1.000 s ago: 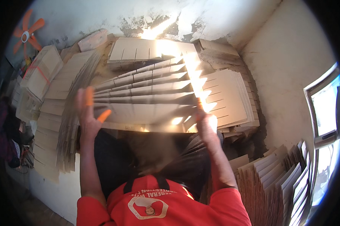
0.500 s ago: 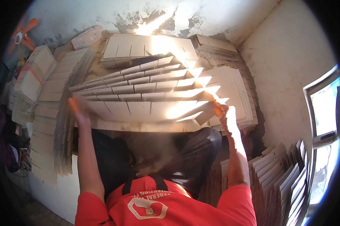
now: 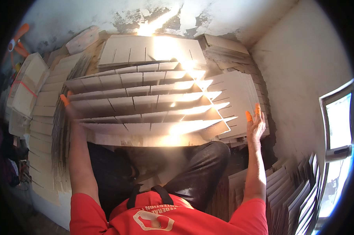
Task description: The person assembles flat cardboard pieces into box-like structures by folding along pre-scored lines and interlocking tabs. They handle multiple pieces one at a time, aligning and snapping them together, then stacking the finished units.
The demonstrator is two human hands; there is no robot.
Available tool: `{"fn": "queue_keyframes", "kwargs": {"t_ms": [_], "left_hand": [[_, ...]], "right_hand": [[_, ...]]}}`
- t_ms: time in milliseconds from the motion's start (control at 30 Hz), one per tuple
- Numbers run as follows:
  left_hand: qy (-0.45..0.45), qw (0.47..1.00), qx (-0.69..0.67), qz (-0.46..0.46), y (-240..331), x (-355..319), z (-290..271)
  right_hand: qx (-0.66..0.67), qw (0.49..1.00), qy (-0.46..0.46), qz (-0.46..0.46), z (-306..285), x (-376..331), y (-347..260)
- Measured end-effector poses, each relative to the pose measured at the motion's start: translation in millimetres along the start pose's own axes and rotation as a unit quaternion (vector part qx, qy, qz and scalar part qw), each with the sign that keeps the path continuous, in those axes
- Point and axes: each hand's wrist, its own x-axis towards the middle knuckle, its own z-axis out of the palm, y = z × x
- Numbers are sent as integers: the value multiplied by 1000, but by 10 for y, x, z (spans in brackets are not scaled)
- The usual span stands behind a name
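A cardboard divider (image 3: 135,102) lies in front of me: several long slotted strips stand on edge in rows, joined by a cross strip (image 3: 215,107) slanting along their right ends. At the divider's left ends is my left hand (image 3: 70,109), its orange-tipped fingers stretched out; part of it blurs against the cardboard, so I cannot tell whether it touches. My right hand (image 3: 256,127) is open, apart from the divider. Its orange-covered fingertips point away from me, over the edge of a stack of flat slotted sheets (image 3: 239,92).
Behind the divider lies another stack of slotted sheets (image 3: 120,53). Piled strips (image 3: 47,98) line the left side, near a pale bin (image 3: 26,86) and an orange fan (image 3: 17,43). More upright cardboard pieces (image 3: 286,188) stand at lower right, beside a bright window (image 3: 337,125).
My right hand has left the divider's right end and moved right, its fingers apart. My left hand has shifted slightly left. The divider has moved nearer and its strips lie more level.
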Motion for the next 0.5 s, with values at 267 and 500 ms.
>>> {"fn": "queue_keyframes", "kwargs": {"t_ms": [267,500], "left_hand": [[248,934,248,67,36,-521,-64],[233,935,261,59,313,-1191,9]], "right_hand": [[-154,965,-200,71,611,35,584],[-47,990,-69,112,712,120,932]]}}
